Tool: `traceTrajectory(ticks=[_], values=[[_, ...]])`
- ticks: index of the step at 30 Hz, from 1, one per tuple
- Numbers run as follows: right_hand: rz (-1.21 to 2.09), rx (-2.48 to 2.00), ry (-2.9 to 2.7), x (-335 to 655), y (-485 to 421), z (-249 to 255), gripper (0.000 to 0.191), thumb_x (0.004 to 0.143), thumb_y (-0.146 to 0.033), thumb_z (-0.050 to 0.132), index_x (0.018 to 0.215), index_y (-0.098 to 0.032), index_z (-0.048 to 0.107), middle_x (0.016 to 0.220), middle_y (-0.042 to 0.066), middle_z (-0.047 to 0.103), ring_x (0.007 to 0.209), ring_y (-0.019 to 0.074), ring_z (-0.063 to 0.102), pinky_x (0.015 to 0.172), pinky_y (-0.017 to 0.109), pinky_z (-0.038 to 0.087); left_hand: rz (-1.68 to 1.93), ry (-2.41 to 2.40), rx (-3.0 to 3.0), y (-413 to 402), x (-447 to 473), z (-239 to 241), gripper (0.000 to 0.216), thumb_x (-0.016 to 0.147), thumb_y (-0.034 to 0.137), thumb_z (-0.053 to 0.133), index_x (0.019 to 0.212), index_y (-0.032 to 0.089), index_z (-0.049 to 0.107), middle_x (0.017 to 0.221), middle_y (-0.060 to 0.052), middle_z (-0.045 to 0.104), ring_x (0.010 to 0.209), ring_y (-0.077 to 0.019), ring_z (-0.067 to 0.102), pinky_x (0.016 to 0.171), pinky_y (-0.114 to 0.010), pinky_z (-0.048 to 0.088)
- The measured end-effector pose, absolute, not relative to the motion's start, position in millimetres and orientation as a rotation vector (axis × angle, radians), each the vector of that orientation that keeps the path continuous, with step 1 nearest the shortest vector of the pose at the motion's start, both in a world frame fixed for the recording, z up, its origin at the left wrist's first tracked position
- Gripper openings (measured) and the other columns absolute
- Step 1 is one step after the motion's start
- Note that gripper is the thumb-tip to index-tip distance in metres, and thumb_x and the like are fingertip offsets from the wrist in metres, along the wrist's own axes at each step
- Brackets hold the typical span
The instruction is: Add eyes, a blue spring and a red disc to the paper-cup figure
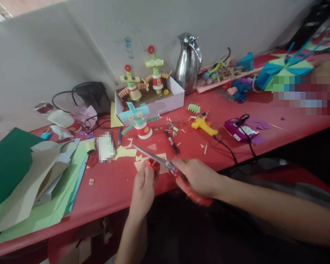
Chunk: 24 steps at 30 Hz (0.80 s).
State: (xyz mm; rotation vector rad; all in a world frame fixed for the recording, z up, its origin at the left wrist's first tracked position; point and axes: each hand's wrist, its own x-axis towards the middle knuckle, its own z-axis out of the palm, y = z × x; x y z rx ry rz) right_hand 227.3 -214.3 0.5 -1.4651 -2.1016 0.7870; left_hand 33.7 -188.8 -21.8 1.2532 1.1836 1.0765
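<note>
Over red table (107,190), scissors (169,165), illegible wall writing (128,44)

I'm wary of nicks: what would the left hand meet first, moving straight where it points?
The left hand would probably meet the long silver metal scissor blades first; depth is unclear.

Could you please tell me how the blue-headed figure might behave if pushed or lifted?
The blue-headed figure is probably light, as it looks made of paper. Its pleated green arms would likely flex and spring. Pushed high, it may tip, since its wide head sits above a narrower cup-shaped body.
</note>
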Motion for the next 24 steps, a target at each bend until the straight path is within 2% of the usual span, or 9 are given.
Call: traceTrajectory(ticks=[3,7,11,15,17,20,24], values=[[1.002,-1.385,-2.018,228.9,-212.6,2.7,0.006,0.082,-0.016,0.050,0.085,-0.022,0.051,0.057,-0.005,0.052,0.050,0.0117,0.051,0.052,0.022,0.033,1.144,1.069,0.977,-190.4,36.9,-14.2,0.049,0.081,0.064,0.064,0.089,0.016,0.070,0.081,-0.005,0.066,0.072,-0.0148,0.059,0.066,-0.027,0.047],[0.974,-1.452,-1.922,230.1,-209.2,11.1,0.012,0.076,-0.012,0.054,0.081,-0.022,0.050,0.052,-0.008,0.048,0.047,0.0104,0.050,0.048,0.020,0.030,1.162,0.884,0.906,-188.5,39.8,-4.4,0.039,0.077,0.055,0.074,0.087,0.017,0.072,0.082,-0.005,0.066,0.073,-0.0139,0.059,0.065,-0.026,0.048],[0.840,-1.679,-1.962,242.1,-209.0,10.9,0.007,0.080,-0.019,0.055,0.087,-0.022,0.056,0.059,-0.003,0.058,0.053,0.0139,0.057,0.051,0.023,0.031,1.153,0.836,0.935,-183.0,35.3,-16.4,0.025,0.082,0.042,0.073,0.098,0.022,0.073,0.090,-0.003,0.067,0.077,-0.0112,0.060,0.073,-0.023,0.050],[0.673,-1.927,-1.978,264.8,-209.4,1.2,0.021,0.085,-0.029,0.055,0.104,-0.023,0.063,0.081,0.005,0.073,0.075,0.0235,0.069,0.060,0.027,0.038,1.153,0.957,1.085,-175.4,24.0,-31.9,0.032,0.080,0.033,0.076,0.111,0.026,0.069,0.106,-0.004,0.068,0.094,-0.0131,0.063,0.084,-0.024,0.051],[0.553,-2.046,-1.933,274.5,-206.1,-5.3,0.029,0.087,-0.033,0.055,0.114,-0.023,0.061,0.085,0.008,0.074,0.079,0.0268,0.071,0.064,0.029,0.040,1.117,1.075,1.277,-169.7,17.8,-35.2,0.034,0.080,0.032,0.076,0.112,0.025,0.068,0.110,-0.005,0.067,0.101,-0.0158,0.063,0.089,-0.027,0.052],[0.413,-2.174,-1.872,282.4,-196.1,-16.9,0.036,0.088,-0.033,0.053,0.122,-0.023,0.057,0.084,0.009,0.074,0.080,0.0296,0.071,0.063,0.031,0.040,0.995,1.243,1.632,-159.2,13.3,-38.5,0.030,0.080,0.030,0.073,0.109,0.022,0.068,0.111,-0.007,0.066,0.100,-0.0179,0.064,0.092,-0.034,0.053],[0.208,-2.246,-1.858,285.8,-181.8,-31.7,0.035,0.088,-0.031,0.053,0.121,-0.019,0.055,0.087,0.012,0.073,0.081,0.0317,0.071,0.061,0.032,0.039,0.776,1.366,1.927,-148.3,18.2,-45.6,0.027,0.081,0.023,0.068,0.108,0.020,0.066,0.108,-0.008,0.069,0.092,-0.0190,0.067,0.084,-0.035,0.056]])
